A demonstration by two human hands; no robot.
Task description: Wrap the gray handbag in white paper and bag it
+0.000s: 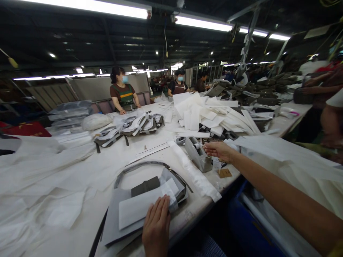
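Note:
A grey handbag (115, 210) lies flat near the table's front edge. Its strap (142, 163), partly wrapped in paper, loops away from me. On the bag rests a folded white packing sheet (136, 208), beside a dark olive flap piece (146, 186). My left hand (158, 221) lies on the sheet's right end, fingers stretched out and pressing it down. To the right stands a grey tape dispenser (197, 157) with a roll in it. My right hand (218, 150) is at the dispenser's right side, its fingertips pinched together; whatever they hold is too small to make out.
A long white padded strip (184, 164) lies between bag and dispenser. A brown tag (224, 173) lies near the edge. Behind are wrapped straps (134, 125) and a heap of white sheets (209, 110). Thin white paper (40, 200) covers the left. Co-workers stand across the table.

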